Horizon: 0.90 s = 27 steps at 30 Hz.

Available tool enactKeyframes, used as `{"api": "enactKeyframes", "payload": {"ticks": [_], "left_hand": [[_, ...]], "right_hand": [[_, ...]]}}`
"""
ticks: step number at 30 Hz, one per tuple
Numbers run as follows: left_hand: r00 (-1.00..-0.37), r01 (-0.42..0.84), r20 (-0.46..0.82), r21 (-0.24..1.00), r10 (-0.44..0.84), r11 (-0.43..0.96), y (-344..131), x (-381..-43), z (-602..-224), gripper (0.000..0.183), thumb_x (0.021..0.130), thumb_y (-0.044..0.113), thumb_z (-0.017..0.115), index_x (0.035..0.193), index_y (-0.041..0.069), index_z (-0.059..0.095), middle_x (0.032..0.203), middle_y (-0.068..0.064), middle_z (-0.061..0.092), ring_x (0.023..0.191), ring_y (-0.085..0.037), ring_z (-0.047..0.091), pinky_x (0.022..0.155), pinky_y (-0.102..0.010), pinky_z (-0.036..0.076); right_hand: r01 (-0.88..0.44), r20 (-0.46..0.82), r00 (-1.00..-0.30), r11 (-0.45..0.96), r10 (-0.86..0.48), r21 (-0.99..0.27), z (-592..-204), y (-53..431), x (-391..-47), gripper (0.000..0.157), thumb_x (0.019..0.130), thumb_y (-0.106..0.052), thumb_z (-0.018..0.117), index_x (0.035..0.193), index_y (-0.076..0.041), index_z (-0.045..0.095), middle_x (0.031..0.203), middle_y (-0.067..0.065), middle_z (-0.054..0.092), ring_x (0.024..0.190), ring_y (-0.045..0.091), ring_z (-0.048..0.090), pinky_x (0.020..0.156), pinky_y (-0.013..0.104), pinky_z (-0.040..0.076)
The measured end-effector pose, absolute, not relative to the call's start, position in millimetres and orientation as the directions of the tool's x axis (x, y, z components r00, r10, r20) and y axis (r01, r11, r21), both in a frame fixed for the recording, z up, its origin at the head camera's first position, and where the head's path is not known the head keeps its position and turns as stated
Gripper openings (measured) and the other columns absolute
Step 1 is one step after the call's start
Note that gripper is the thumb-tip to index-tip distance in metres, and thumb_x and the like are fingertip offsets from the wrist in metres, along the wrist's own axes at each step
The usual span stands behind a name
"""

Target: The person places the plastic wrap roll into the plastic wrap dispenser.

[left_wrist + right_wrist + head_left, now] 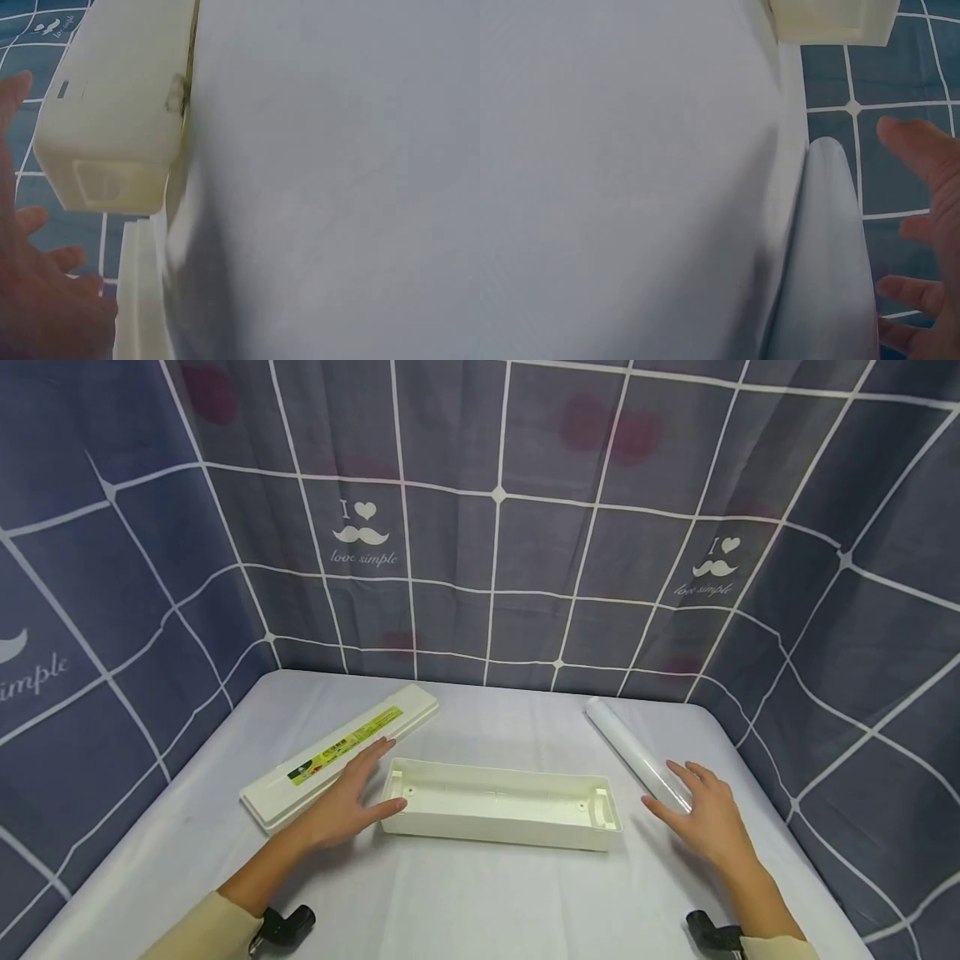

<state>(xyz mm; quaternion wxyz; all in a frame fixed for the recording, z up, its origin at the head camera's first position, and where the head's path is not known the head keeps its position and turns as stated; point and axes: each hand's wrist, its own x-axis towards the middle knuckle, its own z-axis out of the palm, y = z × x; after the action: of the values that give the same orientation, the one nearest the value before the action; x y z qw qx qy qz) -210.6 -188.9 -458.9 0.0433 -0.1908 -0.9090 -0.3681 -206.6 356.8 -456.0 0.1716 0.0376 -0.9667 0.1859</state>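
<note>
In the head view a long white plastic box lies across the middle of the table, its open top facing up. Spread fingers of my left hand reach over its left end and the edge of a matching lid, which bears a green label. The left wrist view has this hand beside the box end, gripping nothing. On the right, a roll of clear film lies slanted. My right hand hovers by its near end, fingers apart; contact cannot be told. The roll appears close to that hand in the right wrist view.
A white cloth covers the table. Dark checked curtains enclose its back and both sides. Black wrist mounts sit at both cuffs.
</note>
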Motion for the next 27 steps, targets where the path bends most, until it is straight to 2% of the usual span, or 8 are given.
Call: {"api": "enactKeyframes", "payload": {"ticks": [6, 10, 13, 14, 18, 21, 24, 27], "left_hand": [[-0.938, 0.323, 0.168, 0.738, 0.302, 0.592, -184, -206, -465, 0.095, 0.088, 0.044, 0.079, 0.161, 0.011, 0.028, 0.165, -0.019, 0.032, 0.153, -0.045, 0.027, 0.120, -0.068, 0.028], [-0.936, 0.308, 0.150, 0.788, 0.318, 0.534, -184, -206, -468, 0.100, 0.083, 0.038, 0.085, 0.160, 0.009, 0.028, 0.161, -0.020, 0.037, 0.151, -0.045, 0.032, 0.120, -0.065, 0.030], [-0.930, 0.309, 0.150, 0.814, 0.337, 0.492, -184, -208, -470, 0.106, 0.078, 0.035, 0.090, 0.160, 0.008, 0.027, 0.157, -0.019, 0.044, 0.149, -0.042, 0.037, 0.122, -0.058, 0.031], [-0.927, 0.311, 0.153, 0.823, 0.342, 0.475, -185, -209, -471, 0.108, 0.077, 0.034, 0.091, 0.160, 0.007, 0.027, 0.155, -0.019, 0.045, 0.148, -0.040, 0.039, 0.123, -0.051, 0.033], [-0.918, 0.306, 0.155, 0.861, 0.364, 0.405, -184, -213, -472, 0.112, 0.074, 0.027, 0.094, 0.159, 0.004, 0.026, 0.153, -0.019, 0.045, 0.147, -0.038, 0.040, 0.124, -0.044, 0.031], [-0.915, 0.286, 0.138, 0.884, 0.379, 0.369, -184, -216, -472, 0.112, 0.074, 0.020, 0.093, 0.160, 0.002, 0.024, 0.154, -0.021, 0.043, 0.147, -0.040, 0.039, 0.122, -0.049, 0.030], [-0.914, 0.264, 0.117, 0.898, 0.388, 0.351, -185, -218, -472, 0.110, 0.075, 0.014, 0.092, 0.160, 0.000, 0.023, 0.155, -0.022, 0.042, 0.146, -0.041, 0.041, 0.121, -0.034, 0.036], [-0.905, 0.259, 0.112, 0.910, 0.409, 0.324, -186, -221, -472, 0.109, 0.076, 0.011, 0.090, 0.159, -0.002, 0.022, 0.155, -0.024, 0.040, 0.144, -0.043, 0.042, 0.113, -0.014, 0.035]], "right_hand": [[-0.087, 0.262, -0.965, 0.922, 0.016, -0.376, -455, 365, -204, 0.083, 0.086, -0.054, 0.077, 0.145, 0.000, 0.053, 0.139, 0.035, 0.051, 0.124, 0.057, 0.048, 0.097, 0.073, 0.043], [-0.033, 0.182, -0.982, 0.919, 0.042, -0.393, -455, 370, -203, 0.087, 0.087, -0.058, 0.075, 0.147, 0.000, 0.050, 0.138, 0.035, 0.051, 0.118, 0.054, 0.055, 0.087, 0.065, 0.053], [0.002, 0.129, -0.990, 0.905, 0.063, -0.425, -454, 374, -203, 0.088, 0.087, -0.058, 0.075, 0.149, -0.002, 0.048, 0.138, 0.034, 0.052, 0.113, 0.051, 0.059, 0.075, 0.055, 0.059], [0.010, 0.114, -0.991, 0.900, 0.066, -0.435, -454, 376, -203, 0.087, 0.087, -0.057, 0.076, 0.149, -0.002, 0.048, 0.138, 0.033, 0.053, 0.113, 0.050, 0.060, 0.072, 0.052, 0.060], [0.020, 0.088, -0.994, 0.883, 0.069, -0.469, -453, 381, -202, 0.086, 0.087, -0.053, 0.077, 0.149, -0.001, 0.048, 0.136, 0.034, 0.055, 0.110, 0.049, 0.063, 0.069, 0.046, 0.061], [0.026, 0.073, -0.995, 0.873, 0.070, -0.488, -453, 384, -203, 0.086, 0.087, -0.053, 0.078, 0.149, -0.001, 0.048, 0.135, 0.035, 0.057, 0.110, 0.049, 0.065, 0.069, 0.047, 0.061], [0.028, 0.058, -0.996, 0.865, 0.066, -0.501, -455, 388, -204, 0.085, 0.086, -0.051, 0.079, 0.149, -0.001, 0.048, 0.133, 0.034, 0.059, 0.112, 0.050, 0.065, 0.071, 0.048, 0.062], [0.022, 0.055, -0.997, 0.865, 0.057, -0.501, -457, 391, -205, 0.083, 0.087, -0.050, 0.079, 0.147, -0.002, 0.050, 0.131, 0.034, 0.062, 0.113, 0.051, 0.065, 0.072, 0.049, 0.062]]}}
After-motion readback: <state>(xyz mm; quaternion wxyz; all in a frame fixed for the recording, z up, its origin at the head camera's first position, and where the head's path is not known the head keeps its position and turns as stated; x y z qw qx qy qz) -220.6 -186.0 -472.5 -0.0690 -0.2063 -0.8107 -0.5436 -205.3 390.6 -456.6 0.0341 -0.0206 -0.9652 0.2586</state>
